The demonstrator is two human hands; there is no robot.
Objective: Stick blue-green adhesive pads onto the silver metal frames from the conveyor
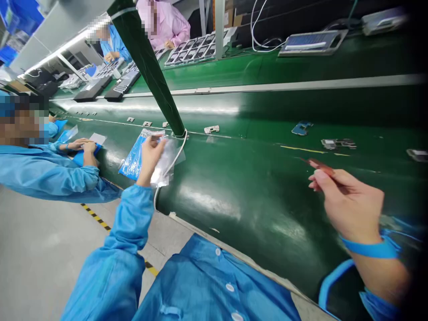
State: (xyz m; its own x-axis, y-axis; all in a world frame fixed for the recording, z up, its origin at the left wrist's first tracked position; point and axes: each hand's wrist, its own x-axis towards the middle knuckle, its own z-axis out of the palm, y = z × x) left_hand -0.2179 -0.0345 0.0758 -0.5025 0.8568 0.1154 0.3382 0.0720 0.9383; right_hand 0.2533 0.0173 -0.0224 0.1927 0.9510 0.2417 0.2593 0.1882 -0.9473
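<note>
My left hand (151, 154) is raised over the green conveyor belt (234, 187), its fingers pinched on the top edge of a clear plastic bag (135, 160) with blue pieces inside. A white cable (174, 162) runs down past the bag. At the right, my right hand (347, 200) is closed around thin reddish-brown tweezers (317, 165) whose tips point left. A blue strap circles that wrist. Both arms wear blue sleeves.
Small circuit boards (337, 143) and a blue part (301, 128) lie on the belt ahead of my right hand. A dark green post (150, 67) rises by the bag. A co-worker in blue (50, 174) sits at my left; other people work at trays (194, 49) across the line.
</note>
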